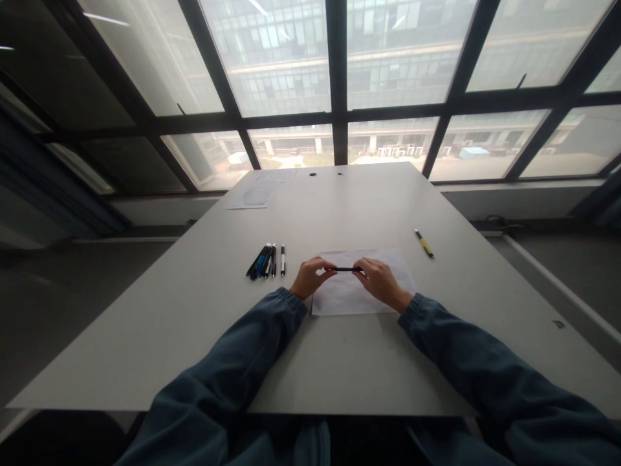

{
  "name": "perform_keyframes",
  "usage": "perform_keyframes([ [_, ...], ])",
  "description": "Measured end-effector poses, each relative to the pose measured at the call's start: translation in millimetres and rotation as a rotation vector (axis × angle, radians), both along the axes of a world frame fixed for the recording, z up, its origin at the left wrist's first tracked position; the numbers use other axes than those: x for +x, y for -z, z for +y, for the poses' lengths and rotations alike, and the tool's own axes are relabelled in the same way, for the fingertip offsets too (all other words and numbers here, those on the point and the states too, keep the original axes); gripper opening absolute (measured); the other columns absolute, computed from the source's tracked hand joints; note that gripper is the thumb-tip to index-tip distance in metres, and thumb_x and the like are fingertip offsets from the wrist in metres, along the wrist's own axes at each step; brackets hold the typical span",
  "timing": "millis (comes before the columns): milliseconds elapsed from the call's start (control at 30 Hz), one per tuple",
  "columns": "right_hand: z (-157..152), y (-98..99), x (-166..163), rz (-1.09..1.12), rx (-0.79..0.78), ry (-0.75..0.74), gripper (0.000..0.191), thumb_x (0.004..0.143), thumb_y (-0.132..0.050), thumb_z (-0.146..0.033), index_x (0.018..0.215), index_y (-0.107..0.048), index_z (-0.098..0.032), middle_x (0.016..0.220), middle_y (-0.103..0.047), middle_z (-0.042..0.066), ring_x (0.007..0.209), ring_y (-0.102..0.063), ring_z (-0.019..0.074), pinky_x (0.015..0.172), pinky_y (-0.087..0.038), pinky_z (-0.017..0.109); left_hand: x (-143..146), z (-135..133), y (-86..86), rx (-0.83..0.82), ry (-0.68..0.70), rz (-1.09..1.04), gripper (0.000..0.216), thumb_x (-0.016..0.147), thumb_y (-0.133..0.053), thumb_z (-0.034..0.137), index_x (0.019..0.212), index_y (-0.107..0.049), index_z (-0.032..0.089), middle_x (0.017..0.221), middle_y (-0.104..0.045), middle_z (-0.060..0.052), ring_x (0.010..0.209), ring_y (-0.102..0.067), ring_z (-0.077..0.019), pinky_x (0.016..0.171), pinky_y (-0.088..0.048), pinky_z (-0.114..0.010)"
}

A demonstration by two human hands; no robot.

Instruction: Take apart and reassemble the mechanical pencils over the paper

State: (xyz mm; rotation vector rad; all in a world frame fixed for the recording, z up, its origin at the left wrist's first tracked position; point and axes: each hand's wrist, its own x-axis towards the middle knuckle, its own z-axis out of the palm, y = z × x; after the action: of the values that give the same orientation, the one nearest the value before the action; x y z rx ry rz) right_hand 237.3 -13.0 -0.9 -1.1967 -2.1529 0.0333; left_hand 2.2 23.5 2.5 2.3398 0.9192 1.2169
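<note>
A thin black pen [347, 269] is held level between both hands, just above a white sheet of paper [383, 259] lying on the grey table [339, 362]. My left hand [313, 276] pinches the pen's left end with its fingers closed. My right hand [379, 279] grips the right end the same way. Both forearms in blue sleeves rest on the table. A bunch of several dark pens [264, 261] lies to the left of my left hand.
A yellow and black pen [424, 244] lies alone to the right of the paper. More sheets [257, 192] sit at the far left end of the table, near two small dark round spots. Large windows stand behind the table.
</note>
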Motion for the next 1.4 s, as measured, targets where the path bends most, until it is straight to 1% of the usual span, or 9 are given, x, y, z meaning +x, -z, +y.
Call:
perform_keyframes([
  [67,-0.7,-1.0,-0.1,-0.016,0.003,-0.008,0.003,0.093,-0.061,-0.022,0.091,-0.061,-0.021,0.084,-0.067,0.003,0.073,-0.058,0.0162,0.07,-0.037,0.027,0.0,0.2,-0.2,0.004,0.0,-0.012,0.013,0.081,-0.075,0.029,0.088,-0.074,0.018,0.076,-0.07,-0.004,0.07,-0.063,-0.014,0.066,-0.052,-0.026],
  [333,-0.7,-0.5,0.3,-0.014,-0.017,-0.023,0.018,0.099,-0.051,-0.031,0.095,-0.066,-0.022,0.084,-0.066,0.003,0.076,-0.061,0.016,0.069,-0.039,0.026,-0.4,0.8,0.6,0.013,0.008,-0.024,0.015,0.081,-0.074,0.031,0.089,-0.075,0.018,0.078,-0.072,-0.005,0.071,-0.064,-0.0141,0.067,-0.053,-0.027],
  [467,-0.4,2.0,0.3,0.046,-0.033,-0.051,0.017,0.094,-0.06,-0.032,0.106,-0.063,-0.022,0.094,-0.069,0.005,0.081,-0.063,0.0177,0.072,-0.042,0.027,-0.4,0.9,0.9,0.011,0.007,-0.023,0.014,0.081,-0.074,0.03,0.088,-0.075,0.018,0.078,-0.072,-0.005,0.07,-0.063,-0.0143,0.068,-0.053,-0.028],
  [633,-0.1,2.7,-0.1,0.064,-0.034,-0.012,0.004,0.091,-0.061,-0.024,0.094,-0.062,-0.021,0.084,-0.067,0.003,0.071,-0.06,0.0157,0.066,-0.039,0.026,-0.5,-0.1,0.3,-0.005,0.006,-0.025,0.014,0.081,-0.074,0.031,0.089,-0.075,0.018,0.077,-0.071,-0.005,0.071,-0.064,-0.0144,0.067,-0.053,-0.027],
  [800,-1.7,-0.8,-0.4,0.016,-0.011,-0.028,0.012,0.095,-0.056,-0.029,0.09,-0.064,-0.021,0.084,-0.066,0.003,0.072,-0.058,0.0148,0.067,-0.037,0.025,-0.7,-0.6,-0.3,-0.007,-0.004,-0.017,0.012,0.08,-0.075,0.027,0.089,-0.075,0.018,0.078,-0.071,-0.004,0.07,-0.063,-0.0136,0.066,-0.052,-0.026],
  [967,-3.1,-1.6,-1.2,-0.006,-0.022,-0.018,0.018,0.098,-0.052,-0.03,0.093,-0.066,-0.02,0.084,-0.067,0.004,0.075,-0.06,0.0153,0.068,-0.038,0.025,-0.7,-0.4,-0.2,-0.01,-0.01,-0.017,0.014,0.08,-0.075,0.029,0.09,-0.075,0.018,0.076,-0.07,-0.004,0.069,-0.062,-0.0135,0.065,-0.051,-0.026],
  [1200,-0.8,3.9,-0.2,0.084,-0.056,-0.046,0.014,0.09,-0.064,-0.03,0.102,-0.064,-0.022,0.089,-0.07,0.004,0.076,-0.064,0.0166,0.07,-0.043,0.026,0.1,-1.8,-0.5,-0.023,-0.002,-0.007,0.013,0.08,-0.074,0.028,0.088,-0.074,0.018,0.077,-0.07,-0.003,0.069,-0.062,-0.0133,0.064,-0.051,-0.025],
  [1333,0.0,4.6,-0.2,0.08,-0.056,-0.034,0.005,0.09,-0.063,-0.025,0.094,-0.065,-0.022,0.085,-0.069,0.002,0.074,-0.062,0.0159,0.068,-0.041,0.025,0.1,-1.9,-1.1,-0.019,0.0,-0.011,0.013,0.08,-0.075,0.029,0.088,-0.073,0.018,0.077,-0.069,-0.003,0.068,-0.062,-0.013,0.063,-0.051,-0.025],
  [1400,-0.8,3.1,-0.3,0.061,-0.047,-0.043,0.007,0.092,-0.061,-0.027,0.092,-0.066,-0.022,0.084,-0.068,0.002,0.073,-0.061,0.015,0.067,-0.04,0.025,0.1,-1.7,-1.1,-0.016,-0.001,-0.013,0.014,0.081,-0.074,0.03,0.087,-0.073,0.018,0.076,-0.069,-0.004,0.068,-0.062,-0.0131,0.063,-0.051,-0.025],
])
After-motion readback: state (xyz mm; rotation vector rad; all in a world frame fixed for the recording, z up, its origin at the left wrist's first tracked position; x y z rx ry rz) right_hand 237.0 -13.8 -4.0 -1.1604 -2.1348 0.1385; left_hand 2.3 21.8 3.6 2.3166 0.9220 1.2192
